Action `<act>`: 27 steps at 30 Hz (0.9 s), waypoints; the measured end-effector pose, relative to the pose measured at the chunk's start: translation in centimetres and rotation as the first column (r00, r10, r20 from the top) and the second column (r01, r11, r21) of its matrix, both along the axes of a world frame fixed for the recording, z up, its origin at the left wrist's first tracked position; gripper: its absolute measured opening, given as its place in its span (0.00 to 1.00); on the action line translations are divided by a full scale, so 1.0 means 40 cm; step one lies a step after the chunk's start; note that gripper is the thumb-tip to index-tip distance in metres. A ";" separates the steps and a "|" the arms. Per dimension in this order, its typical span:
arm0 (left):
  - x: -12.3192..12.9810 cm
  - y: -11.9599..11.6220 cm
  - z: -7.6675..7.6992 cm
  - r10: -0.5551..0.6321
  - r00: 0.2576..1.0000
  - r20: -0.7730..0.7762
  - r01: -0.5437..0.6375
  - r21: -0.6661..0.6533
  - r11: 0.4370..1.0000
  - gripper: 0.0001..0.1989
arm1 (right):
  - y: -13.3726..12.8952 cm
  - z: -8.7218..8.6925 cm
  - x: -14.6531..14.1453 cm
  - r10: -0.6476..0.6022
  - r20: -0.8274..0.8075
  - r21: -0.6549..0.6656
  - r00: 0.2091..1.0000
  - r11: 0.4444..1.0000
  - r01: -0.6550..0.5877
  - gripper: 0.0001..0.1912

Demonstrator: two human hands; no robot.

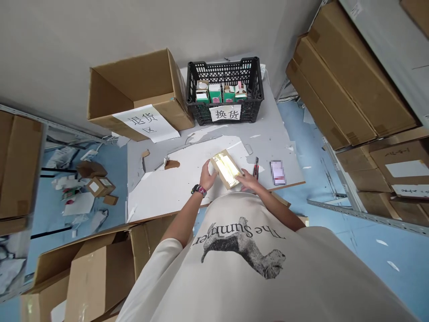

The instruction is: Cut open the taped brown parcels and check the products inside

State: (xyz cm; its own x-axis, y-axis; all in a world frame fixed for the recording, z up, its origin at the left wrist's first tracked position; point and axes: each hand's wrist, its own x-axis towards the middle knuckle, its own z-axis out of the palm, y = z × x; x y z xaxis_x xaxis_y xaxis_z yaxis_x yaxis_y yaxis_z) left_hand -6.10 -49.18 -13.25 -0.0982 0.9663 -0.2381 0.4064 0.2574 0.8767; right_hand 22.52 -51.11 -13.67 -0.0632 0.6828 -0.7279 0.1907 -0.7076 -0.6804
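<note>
One parcel [226, 169] — cardboard, perhaps — between hands [208, 176] [247, 180]

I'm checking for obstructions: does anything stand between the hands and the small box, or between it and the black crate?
Nothing visible separates the left hand or right hand from the small box; both touch it. Toward the black crate, only flat, torn white covering lies on the table; the crate's front wall is the raised barrier.

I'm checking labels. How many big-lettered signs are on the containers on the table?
2. One paper sign on the open cardboard box's front, and a smaller sign on the black crate's front. Any on their far sides would be hidden.
</note>
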 end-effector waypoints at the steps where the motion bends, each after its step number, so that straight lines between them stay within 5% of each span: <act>1: -0.003 0.027 0.007 -0.042 0.999 -0.022 0.042 0.029 0.999 0.44 | -0.004 -0.001 0.000 -0.004 -0.027 -0.046 1.000 0.999 0.002 0.63; 5: -0.030 0.112 0.051 -0.103 0.983 -0.150 0.094 -0.068 0.993 0.25 | -0.008 -0.001 -0.003 -0.027 0.012 0.144 1.000 0.989 0.025 0.53; 9: -0.074 0.113 0.084 -0.021 0.926 -0.376 -0.047 -0.171 0.984 0.16 | 0.002 0.009 0.011 -0.078 0.121 0.379 0.990 0.925 0.026 0.45; 12: -0.084 0.061 0.071 -0.003 0.940 -0.341 -0.050 -0.147 0.988 0.23 | 0.013 0.017 0.026 -0.042 0.110 0.354 0.993 0.935 0.000 0.43; 15: -0.065 -0.003 0.035 -0.105 0.973 -0.205 0.092 -0.072 0.993 0.42 | 0.028 0.020 0.043 0.020 0.131 0.340 0.991 0.938 -0.064 0.37; 19: -0.035 -0.058 0.006 -0.208 0.937 -0.279 0.223 0.020 0.975 0.66 | 0.042 0.015 0.083 0.040 0.408 0.315 0.912 0.932 -0.181 0.29; 23: -0.032 -0.041 0.021 -0.302 0.861 -0.410 0.366 0.087 0.926 0.68 | 0.039 -0.004 0.130 0.096 0.750 0.072 0.654 0.972 -0.225 0.28; 27: -0.037 0.017 0.043 -0.448 0.768 -0.458 0.512 0.020 0.859 0.67 | 0.034 -0.030 0.149 0.225 0.717 -0.133 0.660 0.973 -0.188 0.27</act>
